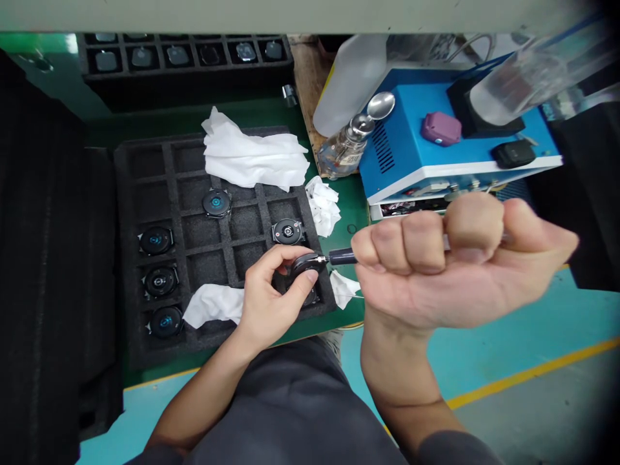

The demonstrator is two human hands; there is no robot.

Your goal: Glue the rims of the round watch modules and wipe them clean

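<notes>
My left hand (271, 294) grips a round black watch case (306, 263) between thumb and fingers, its edge turned to the right. Wrapped in my right fist (460, 265) is a pen-like tool (341, 256) with a dark barrel and a narrow metal tip. That tip meets the rim of the watch case or comes very close to it; I cannot tell whether they touch. Under my left hand is a black foam tray (203, 248) with square compartments. A smartwatch (287, 230) lies just above my left fingers, and another part-hidden watch (310, 297) sits below them.
More watches (155, 240) fill the tray's left column, and one (216, 203) lies mid-tray. White wipes (254, 158) cover its top. A second compartment tray (188, 71) stands behind. To the right are a glass dispenser bottle (341, 152), a white bottle (351, 81) and a blue machine (411, 152).
</notes>
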